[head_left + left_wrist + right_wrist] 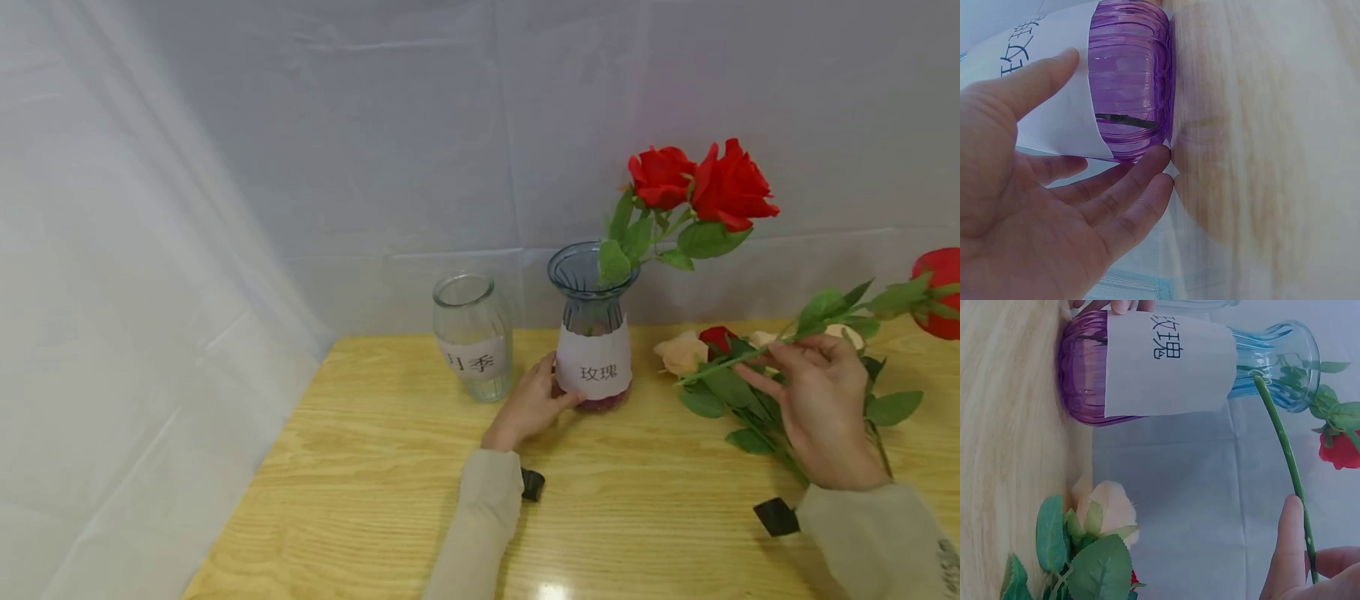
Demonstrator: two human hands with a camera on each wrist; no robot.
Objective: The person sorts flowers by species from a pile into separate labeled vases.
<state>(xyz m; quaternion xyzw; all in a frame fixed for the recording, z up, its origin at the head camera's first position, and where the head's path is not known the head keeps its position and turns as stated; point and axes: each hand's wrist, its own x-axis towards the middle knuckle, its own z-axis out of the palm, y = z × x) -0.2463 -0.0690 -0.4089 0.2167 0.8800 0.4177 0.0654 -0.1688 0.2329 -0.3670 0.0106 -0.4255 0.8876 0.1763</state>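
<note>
My left hand holds the low part of a blue-and-purple glass vase with a white paper label. In the left wrist view, the thumb lies on the label and the fingers reach along the vase's other side near its purple base. Two red roses lean out of this vase to the right. My right hand pinches the green stem of another red rose. That bloom points right, and the cut end points left toward the vase.
A clear glass vase with its own paper label stands left of the held one. Under and beside my right hand lie more flowers, among them a peach rose and a dark red bloom. White cloth hangs behind the wooden table.
</note>
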